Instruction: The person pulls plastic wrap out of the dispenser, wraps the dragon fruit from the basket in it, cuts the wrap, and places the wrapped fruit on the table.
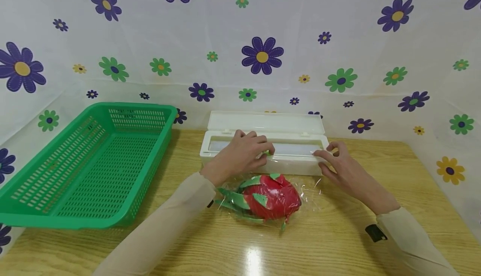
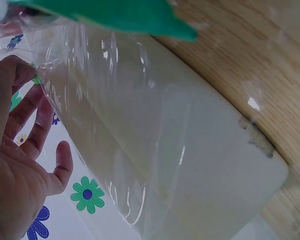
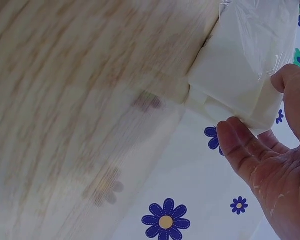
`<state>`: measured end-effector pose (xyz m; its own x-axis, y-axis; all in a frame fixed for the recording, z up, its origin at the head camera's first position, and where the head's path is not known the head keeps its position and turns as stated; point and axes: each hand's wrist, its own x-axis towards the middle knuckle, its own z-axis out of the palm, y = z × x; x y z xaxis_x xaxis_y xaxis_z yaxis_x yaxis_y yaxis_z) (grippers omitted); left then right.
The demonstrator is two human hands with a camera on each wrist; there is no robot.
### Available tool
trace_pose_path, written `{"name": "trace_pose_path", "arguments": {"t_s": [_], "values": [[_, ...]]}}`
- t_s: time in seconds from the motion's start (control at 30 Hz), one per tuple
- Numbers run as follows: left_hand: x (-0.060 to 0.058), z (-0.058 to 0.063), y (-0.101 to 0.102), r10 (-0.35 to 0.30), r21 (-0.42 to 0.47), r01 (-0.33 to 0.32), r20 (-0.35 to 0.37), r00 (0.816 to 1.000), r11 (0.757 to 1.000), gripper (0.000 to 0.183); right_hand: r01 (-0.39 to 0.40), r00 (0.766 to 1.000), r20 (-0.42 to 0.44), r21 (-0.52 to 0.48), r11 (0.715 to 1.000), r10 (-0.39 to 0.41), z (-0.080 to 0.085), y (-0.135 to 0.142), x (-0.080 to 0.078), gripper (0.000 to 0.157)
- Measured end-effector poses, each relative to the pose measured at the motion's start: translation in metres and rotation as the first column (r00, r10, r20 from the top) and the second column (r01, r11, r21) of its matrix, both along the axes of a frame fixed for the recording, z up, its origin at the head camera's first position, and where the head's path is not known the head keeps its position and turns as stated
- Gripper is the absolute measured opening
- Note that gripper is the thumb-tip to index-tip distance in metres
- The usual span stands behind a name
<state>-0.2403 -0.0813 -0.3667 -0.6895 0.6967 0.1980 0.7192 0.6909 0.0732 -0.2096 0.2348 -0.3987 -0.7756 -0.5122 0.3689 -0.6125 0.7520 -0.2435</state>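
A white cling film dispenser (image 1: 293,167) stands at the back of the table, its lid (image 1: 263,122) tipped up and the film roll (image 1: 293,148) showing inside. My left hand (image 1: 240,154) reaches over its front edge and pinches a small green slide cutter (image 1: 268,153), mostly covered by the fingers. With thumb and fingers, my right hand (image 1: 349,173) grips the dispenser's right end. Clear cling film (image 2: 105,90) hangs over the dispenser's front in the left wrist view. In front lies a red dragon fruit (image 1: 276,198) with green leafy tips, loosely covered by film.
A large green plastic basket (image 1: 150,167) stands on the left side of the wooden table (image 1: 323,242). Behind the table hangs a white sheet (image 1: 233,25) with printed flowers, close to the raised lid.
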Motion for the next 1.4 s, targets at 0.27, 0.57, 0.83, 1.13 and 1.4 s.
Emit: {"name": "trace_pose_path", "arguments": {"t_s": [0.27,0.57,0.83,1.13,1.4], "values": [[0.0010,-0.0004,-0.0008,-0.001,0.003,0.001,0.005,1.000,1.000,0.017,0.007,1.000,0.003,-0.003,1.000,-0.007,-0.0010,-0.0008,0.0008,0.029],[0.0018,-0.0018,-0.0009,0.006,0.008,-0.006,0.000,1.000,1.000,0.016,-0.012,0.998,-0.069,-0.015,1.000,0.011,-0.0056,-0.0016,-0.0001,0.032],[0.0010,-0.0039,-0.0013,0.007,0.006,-0.007,-0.014,1.000,1.000,0.016,0.024,0.999,0.023,0.008,1.000,-0.024,-0.0036,-0.0005,0.0028,0.029],[0.0017,-0.0035,-0.0025,-0.002,0.021,0.003,-0.043,0.999,1.000,0.015,0.026,0.999,0.021,0.007,1.000,-0.026,-0.0027,-0.0009,0.0027,0.029],[0.0012,-0.0019,-0.0025,0.001,0.022,0.000,-0.038,0.999,1.000,0.014,0.023,1.000,0.008,0.002,1.000,-0.023,-0.0016,-0.0007,0.0027,0.030]]}}
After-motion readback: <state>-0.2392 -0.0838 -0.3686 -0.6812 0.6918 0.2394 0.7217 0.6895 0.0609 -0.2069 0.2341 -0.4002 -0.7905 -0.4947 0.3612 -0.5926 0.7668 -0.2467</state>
